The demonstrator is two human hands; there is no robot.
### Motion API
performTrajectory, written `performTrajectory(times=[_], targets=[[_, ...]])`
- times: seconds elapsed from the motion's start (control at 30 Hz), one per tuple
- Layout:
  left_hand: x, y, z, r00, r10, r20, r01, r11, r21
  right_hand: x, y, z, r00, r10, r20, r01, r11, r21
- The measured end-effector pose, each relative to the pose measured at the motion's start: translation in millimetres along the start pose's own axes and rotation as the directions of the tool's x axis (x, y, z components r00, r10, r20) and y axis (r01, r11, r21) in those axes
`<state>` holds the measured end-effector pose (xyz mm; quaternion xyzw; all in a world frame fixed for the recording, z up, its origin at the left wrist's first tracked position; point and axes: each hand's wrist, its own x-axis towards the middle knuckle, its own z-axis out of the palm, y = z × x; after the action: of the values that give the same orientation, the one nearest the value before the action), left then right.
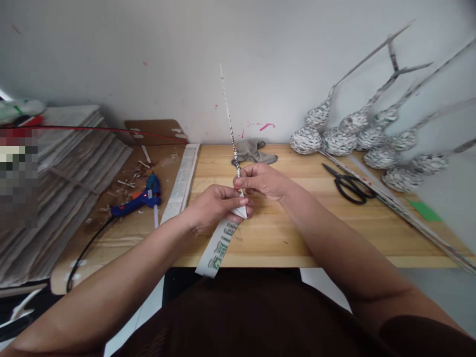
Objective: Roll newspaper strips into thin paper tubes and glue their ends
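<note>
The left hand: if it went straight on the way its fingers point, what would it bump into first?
Probably the right hand, near its wrist, just beyond the left hand, which pinches the paper strip. Depth is unclear from this one view, so it might pass beneath instead.

A blue glue gun (131,204) lies on brown cardboard (111,245); black scissors (342,176) and a grey cloth (255,152) rest on the wooden table (275,243).

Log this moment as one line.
left hand: holds printed paper strip; right hand: pinches rolled paper stick; blue glue gun: on brown board; black scissors: on wooden table
</note>
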<state>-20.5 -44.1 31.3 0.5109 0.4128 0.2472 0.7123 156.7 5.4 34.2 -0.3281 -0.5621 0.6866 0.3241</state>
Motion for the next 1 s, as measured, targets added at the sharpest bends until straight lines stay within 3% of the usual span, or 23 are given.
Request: performTrajectory(times=[0.2, 0.5, 0.7, 0.77, 0.9, 1.0], targets=[[-5.2, -1.1, 1.5, 1.000, -0.005, -0.009, 0.005, 0.999, -0.034, -5.3, -2.8, -6.1, 0.978, 0.037, 0.204, -0.022, 0.997, -0.076], [-12.0, -0.8, 4.6, 0.999, 0.014, -0.029, -0.013, 0.999, 0.030, -2.1, -0.5, 2.7, 0.998, 0.037, 0.048, -0.037, 0.999, 0.001], [-17.0, 4.7, 7.6, 0.999, 0.015, -0.047, -0.012, 0.998, 0.059, -3.0, -1.4, 8.7, 0.999, -0.030, 0.017, 0.030, 0.999, -0.019], [-17.5, 4.8, 7.7, 0.999, 0.014, -0.039, -0.012, 0.998, 0.054, -4.0, -1.0, 8.0, 0.999, -0.029, 0.042, 0.030, 0.999, -0.032], [-16.6, 1.7, 6.7, 0.999, 0.015, -0.043, -0.015, 1.000, 0.009, -5.8, -0.1, 4.5, 0.975, 0.010, 0.223, 0.001, 0.999, -0.050], [-15.8, -0.8, 6.4, 0.999, 0.019, -0.028, -0.019, 1.000, 0.001, -4.6, 1.8, 3.9, 0.983, 0.001, 0.182, 0.004, 1.000, -0.024]])
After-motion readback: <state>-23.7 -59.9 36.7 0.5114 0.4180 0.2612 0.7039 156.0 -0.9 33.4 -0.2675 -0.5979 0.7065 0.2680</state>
